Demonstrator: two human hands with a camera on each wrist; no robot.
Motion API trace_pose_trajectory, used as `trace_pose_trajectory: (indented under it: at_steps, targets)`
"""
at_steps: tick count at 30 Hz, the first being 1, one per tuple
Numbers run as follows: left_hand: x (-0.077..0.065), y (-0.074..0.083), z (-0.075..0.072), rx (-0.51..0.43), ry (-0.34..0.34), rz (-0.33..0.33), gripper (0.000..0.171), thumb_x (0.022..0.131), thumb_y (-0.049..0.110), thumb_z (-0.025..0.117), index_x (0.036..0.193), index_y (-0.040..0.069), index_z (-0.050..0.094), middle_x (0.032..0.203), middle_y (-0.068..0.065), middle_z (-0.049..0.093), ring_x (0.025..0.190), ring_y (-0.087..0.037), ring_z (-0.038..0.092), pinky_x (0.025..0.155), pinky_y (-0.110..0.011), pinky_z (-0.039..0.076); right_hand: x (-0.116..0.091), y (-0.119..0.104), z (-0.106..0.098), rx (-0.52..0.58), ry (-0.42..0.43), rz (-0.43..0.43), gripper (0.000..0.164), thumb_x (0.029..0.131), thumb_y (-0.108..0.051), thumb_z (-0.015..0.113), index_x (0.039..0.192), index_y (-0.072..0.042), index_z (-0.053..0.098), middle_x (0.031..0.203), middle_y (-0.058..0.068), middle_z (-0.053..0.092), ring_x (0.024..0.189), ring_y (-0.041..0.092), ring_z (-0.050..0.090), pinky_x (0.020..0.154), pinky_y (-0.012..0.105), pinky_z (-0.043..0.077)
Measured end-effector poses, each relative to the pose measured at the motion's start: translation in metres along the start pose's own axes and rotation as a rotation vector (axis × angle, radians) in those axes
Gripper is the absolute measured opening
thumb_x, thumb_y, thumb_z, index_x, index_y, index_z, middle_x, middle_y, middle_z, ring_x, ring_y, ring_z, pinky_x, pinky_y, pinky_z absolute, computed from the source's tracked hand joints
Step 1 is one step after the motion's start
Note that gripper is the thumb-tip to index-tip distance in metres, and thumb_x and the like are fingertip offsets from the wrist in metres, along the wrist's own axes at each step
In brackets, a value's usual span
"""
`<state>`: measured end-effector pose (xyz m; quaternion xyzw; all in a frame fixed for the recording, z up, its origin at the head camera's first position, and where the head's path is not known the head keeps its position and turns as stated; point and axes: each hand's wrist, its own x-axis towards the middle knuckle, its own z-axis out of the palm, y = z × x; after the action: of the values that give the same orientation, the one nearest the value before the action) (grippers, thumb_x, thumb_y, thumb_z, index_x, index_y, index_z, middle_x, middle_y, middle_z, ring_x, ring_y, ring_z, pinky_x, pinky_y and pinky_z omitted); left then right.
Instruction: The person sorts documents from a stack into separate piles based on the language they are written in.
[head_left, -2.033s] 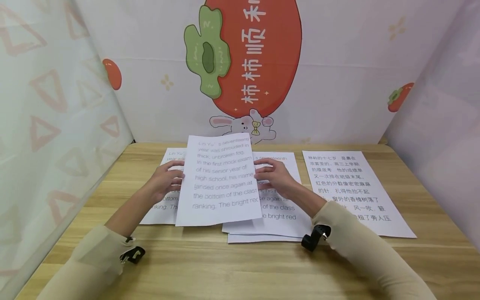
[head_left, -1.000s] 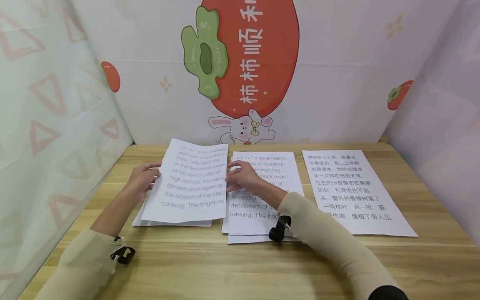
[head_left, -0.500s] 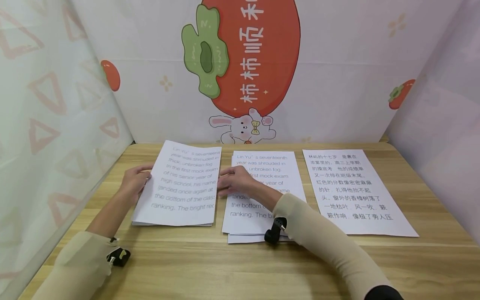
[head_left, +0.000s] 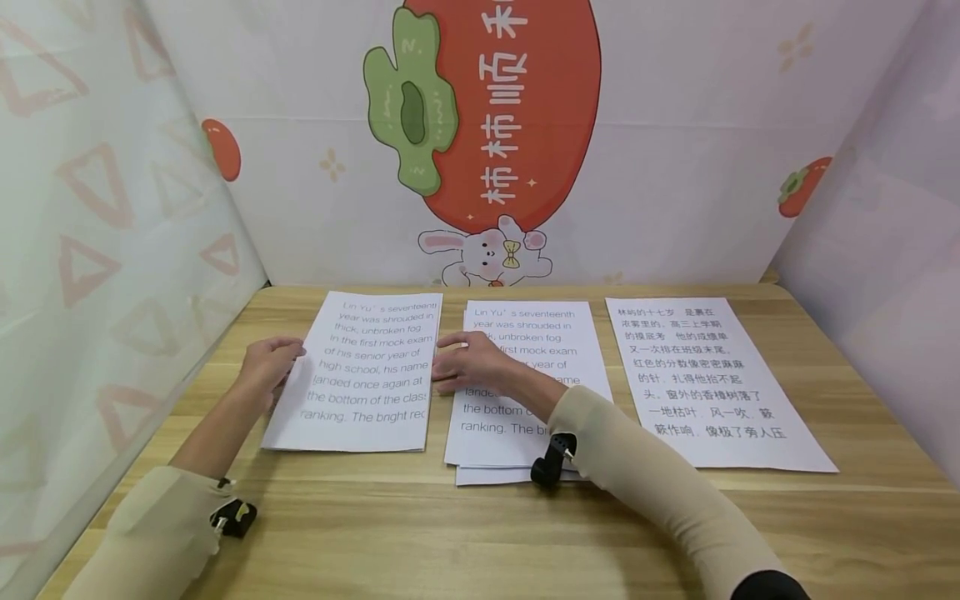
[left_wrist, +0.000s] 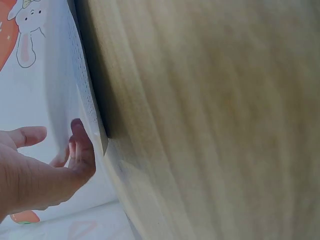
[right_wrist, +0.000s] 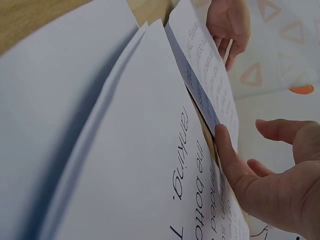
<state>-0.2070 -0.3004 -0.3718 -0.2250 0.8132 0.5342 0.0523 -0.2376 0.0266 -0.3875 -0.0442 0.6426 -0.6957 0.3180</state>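
A printed English sheet (head_left: 367, 375) lies at the left of the table, squared over the paper beneath it. My left hand (head_left: 268, 367) is at its left edge; in the left wrist view that hand (left_wrist: 45, 175) has its thumb apart from its slightly bent fingers. At the opposite edge my right hand (head_left: 472, 365) touches the sheet with its fingertips, over the middle stack of English sheets (head_left: 517, 446). The right wrist view shows the right hand (right_wrist: 280, 190) with thumb raised and fingers against the paper's edge. Neither hand pinches anything.
A sheet with Chinese text (head_left: 720, 383) lies at the right on the wooden table (head_left: 420, 542). Behind stands a white backdrop (head_left: 675, 150) with a red persimmon print. A patterned curtain (head_left: 112, 275) hangs along the left side.
Both hands carried the top English sheet left from over the middle stack and lowered it onto the left paper. It now lies flat, and the fingers have loosened at its edges.
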Motion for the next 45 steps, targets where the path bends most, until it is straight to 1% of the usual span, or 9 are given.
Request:
trace_pose_trajectory:
  at_steps: [4,7,12,17,21,26,29,35,45]
  targets:
    - [-0.002,-0.002,-0.002,0.037,0.001,0.043,0.055,0.108,0.023,0.043,0.152,-0.010,0.039,0.151,-0.028,0.047,0.105,-0.016,0.061,0.070,-0.017,0.053,-0.003,-0.001,-0.001,-0.007,-0.006,-0.003,0.062,0.095,0.007,0.064,0.152,0.001,0.041,0.134,0.026,0.062,0.116,0.039,0.069,0.096,0.046,0.061]
    - [-0.005,-0.002,-0.004,0.059,0.006,0.066,0.056,0.106,0.023,0.043,0.150,-0.011,0.040,0.148,-0.029,0.049,0.095,-0.011,0.060,0.075,-0.021,0.054,-0.004,-0.002,-0.001,-0.014,-0.002,-0.004,0.061,0.096,0.005,0.064,0.152,0.001,0.041,0.133,0.026,0.063,0.116,0.039,0.069,0.095,0.046,0.061]
    - [-0.007,-0.001,-0.005,0.071,0.008,0.067,0.058,0.105,0.023,0.043,0.151,-0.011,0.040,0.151,-0.028,0.047,0.110,-0.024,0.057,0.082,-0.025,0.050,-0.008,-0.001,-0.004,-0.024,0.012,-0.006,0.058,0.097,0.003,0.064,0.151,0.001,0.042,0.127,0.027,0.066,0.114,0.039,0.070,0.092,0.045,0.062]
    - [-0.013,0.005,0.004,0.058,-0.003,0.059,0.057,0.107,0.025,0.043,0.153,-0.007,0.040,0.145,-0.024,0.051,0.107,-0.020,0.057,0.077,-0.023,0.052,-0.016,-0.003,-0.012,-0.067,0.001,-0.039,0.057,0.099,0.001,0.063,0.152,0.001,0.041,0.129,0.029,0.064,0.115,0.040,0.070,0.091,0.045,0.063]
    - [-0.017,0.011,0.015,0.043,-0.057,0.113,0.052,0.108,0.020,0.044,0.151,-0.008,0.042,0.139,-0.022,0.054,0.095,-0.011,0.060,0.075,-0.022,0.055,-0.023,-0.003,-0.022,-0.169,0.012,-0.076,0.055,0.099,-0.001,0.065,0.150,0.001,0.045,0.128,0.026,0.066,0.109,0.036,0.073,0.087,0.043,0.064]
    - [-0.018,0.015,0.027,-0.017,-0.156,0.155,0.050,0.106,0.013,0.048,0.149,-0.011,0.044,0.124,-0.018,0.062,0.081,-0.002,0.066,0.072,-0.020,0.059,-0.033,0.001,-0.042,-0.217,0.061,-0.084,0.049,0.098,-0.001,0.068,0.144,0.000,0.052,0.122,0.022,0.070,0.103,0.031,0.075,0.083,0.041,0.065]
    - [-0.019,0.017,0.035,-0.038,-0.208,0.143,0.050,0.105,0.012,0.050,0.148,-0.010,0.045,0.120,-0.016,0.064,0.080,-0.003,0.068,0.072,-0.019,0.060,-0.040,0.002,-0.055,-0.218,0.083,-0.088,0.048,0.098,-0.001,0.068,0.143,0.000,0.053,0.121,0.022,0.071,0.103,0.031,0.075,0.084,0.040,0.065]
    - [-0.022,0.021,0.052,-0.007,-0.300,0.158,0.048,0.106,0.015,0.051,0.146,-0.010,0.046,0.125,-0.021,0.063,0.085,-0.008,0.071,0.077,-0.021,0.061,-0.059,0.000,-0.075,-0.260,0.131,-0.105,0.047,0.099,-0.002,0.067,0.142,0.004,0.051,0.119,0.026,0.070,0.100,0.032,0.075,0.081,0.038,0.065]
    - [-0.031,0.031,0.073,0.011,-0.367,0.159,0.048,0.107,0.018,0.052,0.147,-0.008,0.047,0.129,-0.025,0.065,0.093,-0.017,0.073,0.082,-0.026,0.062,-0.086,0.000,-0.108,-0.280,0.223,-0.079,0.045,0.101,-0.005,0.063,0.142,0.007,0.048,0.119,0.028,0.069,0.092,0.029,0.077,0.079,0.037,0.066]
